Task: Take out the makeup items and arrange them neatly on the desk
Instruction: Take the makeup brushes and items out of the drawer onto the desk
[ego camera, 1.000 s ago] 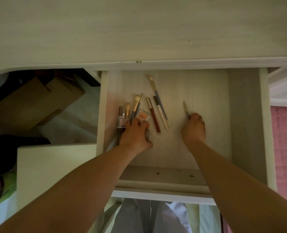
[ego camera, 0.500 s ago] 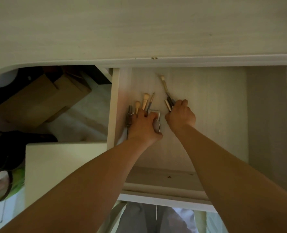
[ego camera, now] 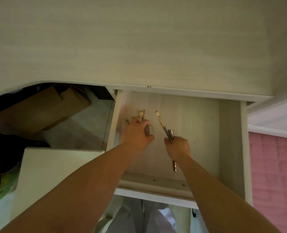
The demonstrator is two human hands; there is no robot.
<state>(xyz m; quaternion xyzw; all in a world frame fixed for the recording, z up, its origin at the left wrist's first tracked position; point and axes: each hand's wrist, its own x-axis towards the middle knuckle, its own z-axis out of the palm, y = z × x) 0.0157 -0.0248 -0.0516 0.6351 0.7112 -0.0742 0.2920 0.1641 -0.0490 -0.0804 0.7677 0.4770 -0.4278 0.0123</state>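
Both my hands are inside the open drawer under the bench. My left hand grips a cluster of brushes and a round compact near the drawer's left wall. My right hand clutches a long brush with other sticks, mid-drawer.

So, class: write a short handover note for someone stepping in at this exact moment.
Left hand: gripping a bunch of brushes and a round compact.
Right hand: gripping a long brush with other slim sticks.
All are still over the open drawer.
Done: items gathered up.
Left: lift them onto the desk top and arrange them neatly.
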